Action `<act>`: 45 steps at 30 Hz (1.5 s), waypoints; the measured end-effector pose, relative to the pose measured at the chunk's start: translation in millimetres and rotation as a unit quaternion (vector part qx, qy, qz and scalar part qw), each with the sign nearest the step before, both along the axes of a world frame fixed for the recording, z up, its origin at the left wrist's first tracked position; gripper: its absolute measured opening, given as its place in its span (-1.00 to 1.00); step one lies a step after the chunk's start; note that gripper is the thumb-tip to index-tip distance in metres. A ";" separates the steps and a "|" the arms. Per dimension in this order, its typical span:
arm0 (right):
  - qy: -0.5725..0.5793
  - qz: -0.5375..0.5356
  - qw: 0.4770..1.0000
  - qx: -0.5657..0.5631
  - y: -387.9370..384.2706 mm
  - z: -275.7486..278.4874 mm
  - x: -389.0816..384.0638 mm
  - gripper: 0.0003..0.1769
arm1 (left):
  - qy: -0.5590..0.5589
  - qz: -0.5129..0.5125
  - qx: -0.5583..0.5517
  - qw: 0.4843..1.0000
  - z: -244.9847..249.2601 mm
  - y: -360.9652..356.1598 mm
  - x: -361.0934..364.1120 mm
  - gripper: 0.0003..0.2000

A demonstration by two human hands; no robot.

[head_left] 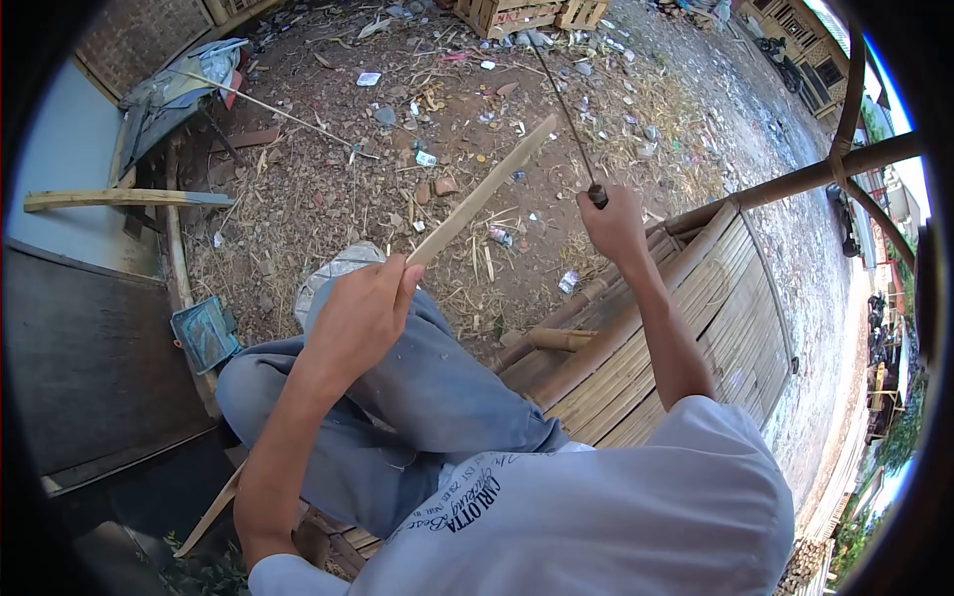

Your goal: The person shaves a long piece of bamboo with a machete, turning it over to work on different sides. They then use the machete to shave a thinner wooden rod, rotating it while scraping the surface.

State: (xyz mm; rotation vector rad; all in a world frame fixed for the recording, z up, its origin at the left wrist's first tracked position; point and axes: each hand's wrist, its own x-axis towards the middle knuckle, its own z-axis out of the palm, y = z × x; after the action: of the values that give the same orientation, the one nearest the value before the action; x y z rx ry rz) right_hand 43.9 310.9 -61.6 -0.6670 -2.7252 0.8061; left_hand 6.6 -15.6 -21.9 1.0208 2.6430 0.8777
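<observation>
Ground [298, 169]: littered, uneven soil with straw and rubbish, spread out ahead. Bamboo platform [686, 328] lies on the right, beneath the right forearm. Legs [447, 382] in faded blue trousers are bent in front of the torso; the near thigh sits close below the left hand.

Pale strip [482, 196]: flat, wood or bamboo, slanting up and away from the left hand over the ground; far end unsupported. A second pale length [211, 512] shows beside the left elbow; cannot tell whether it is the same piece.

Long tool [597, 195]: dark handle, very thin dark shaft, pointing forward, apart from the strip. Presents almost as a line, so edge or flat cannot be judged.

Left hand [353, 318]: fingers and thumb pinched on the strip's near part. Right hand [613, 230]: fist closed round the handle.

Risks (judgement): if the tool is sharp and swings inward, it could run down the strip into the left fingers, or carry on to the thigh. Cause: left grip sits in line with the strip, no guard visible. With only one end held, the strip could twist or flex under load, sending the tool off line.
</observation>
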 end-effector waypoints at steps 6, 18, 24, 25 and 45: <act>0.025 0.165 0.985 -0.052 -104.1 -6.0 15.5 -0.75 | -0.006 -0.005 0.010 1.000 2.4 9.0 -1.4 -0.70; 0.032 0.172 0.984 -0.020 -103.8 2.5 2.8 -0.79 | -0.003 -0.002 -0.024 1.000 4.3 8.7 -5.5 -0.67; 0.020 0.194 0.981 0.002 -103.5 15.5 7.8 -0.77 | 0.009 0.004 -0.006 1.000 1.9 8.7 -2.1 -0.69; 0.016 0.182 0.983 0.001 -98.5 14.6 4.8 -0.76 | 0.019 0.004 0.010 1.000 0.5 8.2 -1.7 -0.70; -0.160 0.200 0.962 0.091 -97.3 69.2 -2.7 -0.72 | 0.038 0.010 -0.039 0.998 0.9 10.3 2.4 -0.71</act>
State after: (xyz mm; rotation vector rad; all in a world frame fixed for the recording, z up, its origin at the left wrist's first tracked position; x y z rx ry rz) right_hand 41.1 213.6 7.6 -0.2211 -3.2396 0.5469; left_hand 9.0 -5.3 -21.0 1.0308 2.7305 0.7464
